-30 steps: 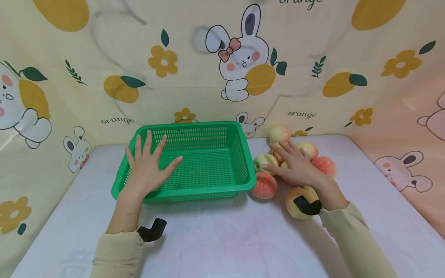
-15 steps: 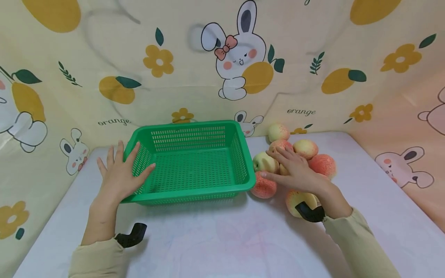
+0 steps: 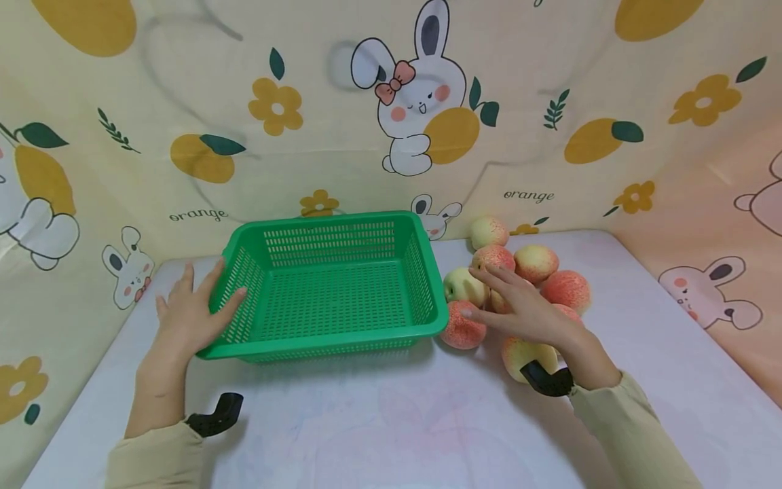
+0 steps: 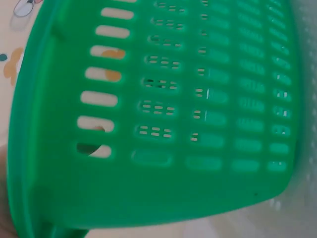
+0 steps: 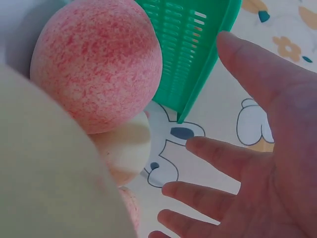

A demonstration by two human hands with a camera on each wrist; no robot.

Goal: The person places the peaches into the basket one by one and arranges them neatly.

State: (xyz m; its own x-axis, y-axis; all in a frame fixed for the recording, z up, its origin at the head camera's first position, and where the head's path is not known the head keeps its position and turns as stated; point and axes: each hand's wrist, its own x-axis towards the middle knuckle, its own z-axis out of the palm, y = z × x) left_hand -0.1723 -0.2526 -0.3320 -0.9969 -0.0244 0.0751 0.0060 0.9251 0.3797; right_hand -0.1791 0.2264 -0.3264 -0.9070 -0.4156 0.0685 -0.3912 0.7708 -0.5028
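Observation:
A green plastic basket (image 3: 342, 339) with slotted walls stands on the table, nothing inside it. My left hand (image 3: 188, 319) is at its left rim, fingers extended and thumb apart, pointing over the rim. The basket's outer wall (image 4: 114, 198) fills the left wrist view, with only a sliver of the hand at the left edge. My right hand (image 3: 528, 309) hovers over a group of several peaches, fingers spread and holding nothing. A red peach (image 3: 462, 329) lies against the basket's right side; a yellowish one (image 3: 519, 356) lies below my right wrist. The hand partly hides others.
The white tabletop (image 3: 366, 421) stretches in front of the basket. Behind it rises a cloth backdrop (image 3: 342, 149) printed with rabbits and oranges. At the back of the group sits a pale peach (image 3: 489, 233), with a red peach (image 3: 567, 291) at its right edge.
My left hand has moved left and slightly down, from over the basket's left part to its left rim. The right hand stays over the peaches, shifting only slightly. The camera view has shifted slightly.

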